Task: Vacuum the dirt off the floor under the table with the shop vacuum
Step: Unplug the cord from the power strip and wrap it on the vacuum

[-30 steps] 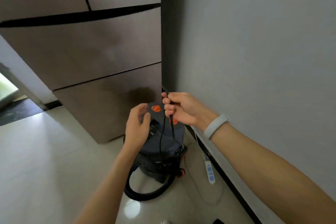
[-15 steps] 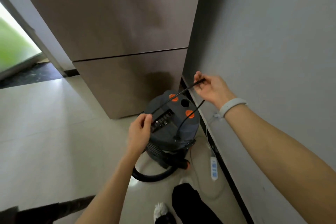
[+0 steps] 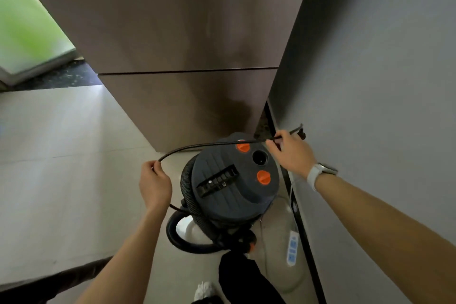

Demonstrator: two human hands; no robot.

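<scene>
The shop vacuum (image 3: 234, 187), a dark round drum with two orange knobs on its lid, stands on the floor in the corner between a brown cabinet and a grey wall. Its black ribbed hose (image 3: 190, 234) loops round its left side. A thin black power cord (image 3: 204, 145) stretches in an arc above the lid. My left hand (image 3: 154, 184) grips the cord left of the vacuum. My right hand (image 3: 290, 152) pinches the cord near its plug end (image 3: 299, 131), close to the wall.
A white power strip (image 3: 292, 249) lies on the floor along the wall's black skirting, right of the vacuum. The tall brown cabinet (image 3: 172, 44) rises behind. Pale tiled floor (image 3: 61, 168) spreads to the left. My dark trouser leg (image 3: 244, 279) and a white shoe show below.
My hands have drawn apart, pulling the cord out into a long arc over the lid. The left hand went left, the right hand towards the wall. The view dropped lower.
</scene>
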